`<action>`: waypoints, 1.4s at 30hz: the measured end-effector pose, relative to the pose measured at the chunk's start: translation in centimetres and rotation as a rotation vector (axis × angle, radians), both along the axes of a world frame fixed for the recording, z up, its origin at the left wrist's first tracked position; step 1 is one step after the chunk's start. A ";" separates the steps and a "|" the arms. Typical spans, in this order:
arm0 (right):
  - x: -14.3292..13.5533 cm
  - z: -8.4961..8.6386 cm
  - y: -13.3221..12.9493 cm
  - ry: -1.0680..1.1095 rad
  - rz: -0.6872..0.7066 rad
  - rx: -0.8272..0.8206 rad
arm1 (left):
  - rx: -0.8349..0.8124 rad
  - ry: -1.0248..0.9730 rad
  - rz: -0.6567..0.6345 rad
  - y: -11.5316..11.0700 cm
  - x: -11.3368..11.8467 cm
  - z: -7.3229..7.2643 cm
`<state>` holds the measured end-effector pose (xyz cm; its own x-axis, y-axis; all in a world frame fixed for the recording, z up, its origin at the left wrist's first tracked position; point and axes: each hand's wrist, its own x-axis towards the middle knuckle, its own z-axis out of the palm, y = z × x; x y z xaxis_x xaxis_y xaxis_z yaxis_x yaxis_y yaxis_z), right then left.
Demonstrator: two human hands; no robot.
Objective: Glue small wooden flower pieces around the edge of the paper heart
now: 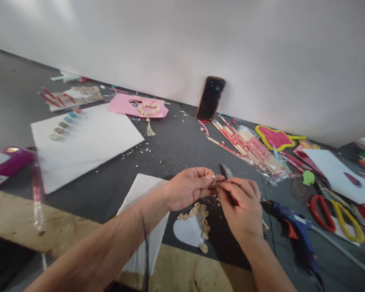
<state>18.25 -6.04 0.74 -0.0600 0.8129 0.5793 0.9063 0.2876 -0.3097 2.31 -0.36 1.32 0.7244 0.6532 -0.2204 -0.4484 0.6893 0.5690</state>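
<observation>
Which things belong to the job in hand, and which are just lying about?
Likely the job's: small piece at the fingers; white cutout; flower-like pieces along its edge; perhaps glue gun.
Likely lying about: propped phone; pink-and-yellow shape; tasselled loop.

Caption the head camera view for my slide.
Left hand and right hand meet at a tiny tan piece, blue glue gun lying at right.

A tiny tan piece [214, 183] is held near a white cutout [187, 233] partly edged with tan clusters [205, 228].
</observation>
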 end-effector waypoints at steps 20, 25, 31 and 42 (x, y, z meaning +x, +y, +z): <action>0.5 -0.3 -0.1 0.062 0.100 -0.081 | 0.007 -0.008 0.016 0.1 0.1 -0.2; 0.5 0.1 -0.5 0.163 0.076 -0.057 | 0.022 0.015 0.046 0.0 0.3 0.0; 0.1 1.0 -1.1 0.446 -0.031 -0.113 | 0.277 0.229 0.112 -0.2 0.5 -0.8; -0.1 -0.1 -0.8 1.280 0.010 -0.516 | 0.657 0.425 0.188 -0.2 0.1 -0.2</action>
